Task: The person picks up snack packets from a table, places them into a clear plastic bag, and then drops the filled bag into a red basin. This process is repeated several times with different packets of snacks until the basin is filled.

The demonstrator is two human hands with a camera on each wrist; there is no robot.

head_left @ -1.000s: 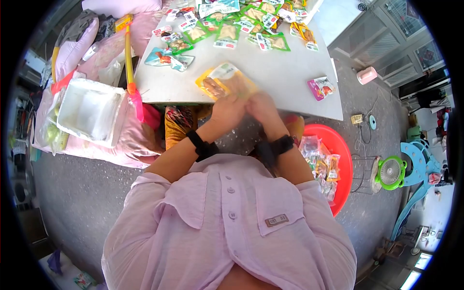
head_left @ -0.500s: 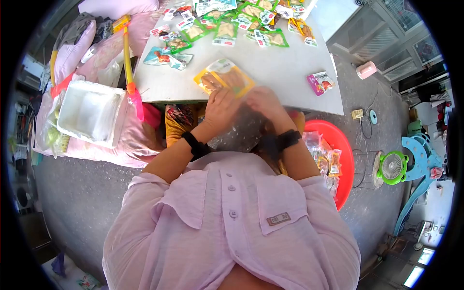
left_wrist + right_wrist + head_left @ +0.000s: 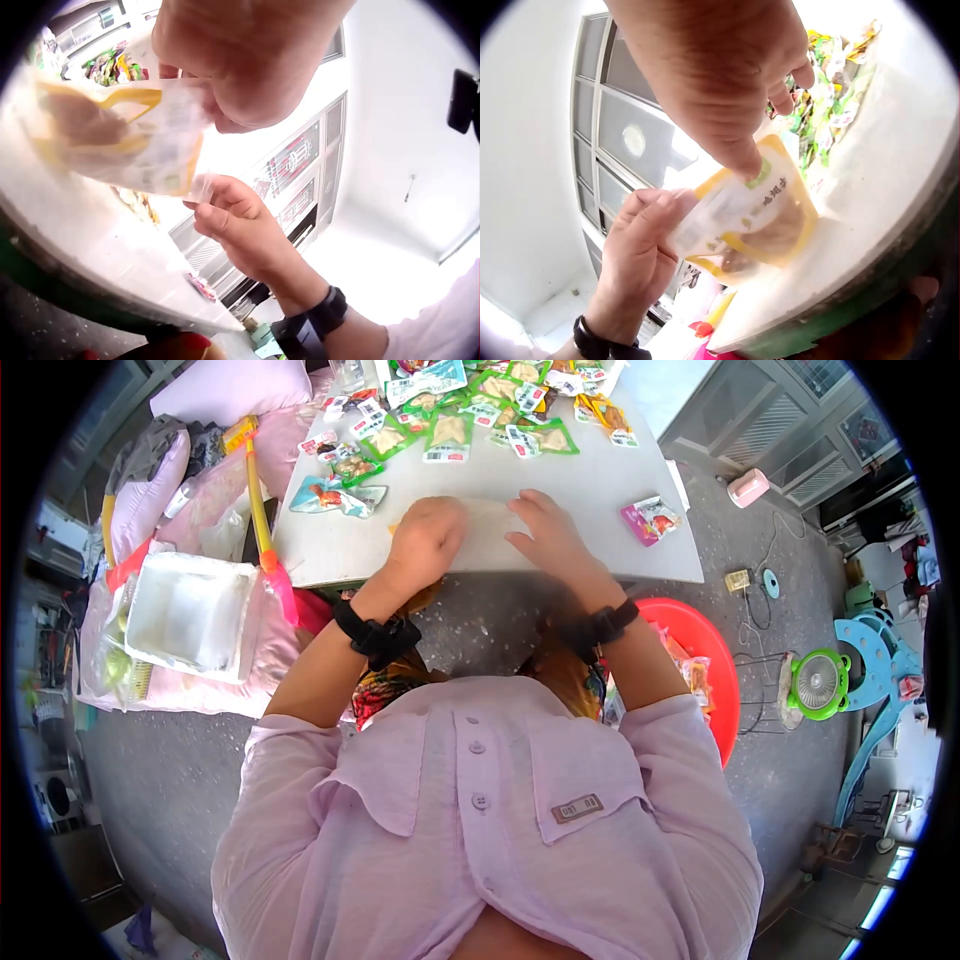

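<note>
A yellow-edged food package (image 3: 769, 232) with brown contents is held between the two hands above the near part of the table (image 3: 340, 545). My left hand (image 3: 428, 542) grips one edge, fingers curled; in the right wrist view the left hand (image 3: 637, 251) pinches that edge between thumb and fingers. On the package's other side is my right hand (image 3: 555, 540); in the left wrist view the right hand (image 3: 240, 225) pinches a clear corner of the package (image 3: 112, 142). The right wrist view shows the right thumb on its printed face. From above the package looks pale and blurred.
Several green, blue and yellow packets (image 3: 448, 435) lie across the table's far side. A purple packet (image 3: 650, 520) lies near the right edge. A red basin (image 3: 722, 690) with packets stands on the floor at right, a white foam box (image 3: 190, 615) at left.
The hands have moved apart and slightly up in the head view, the left one turning into a fist-like grip. The package, flat and clearly seen before, is now raised and turned between them.
</note>
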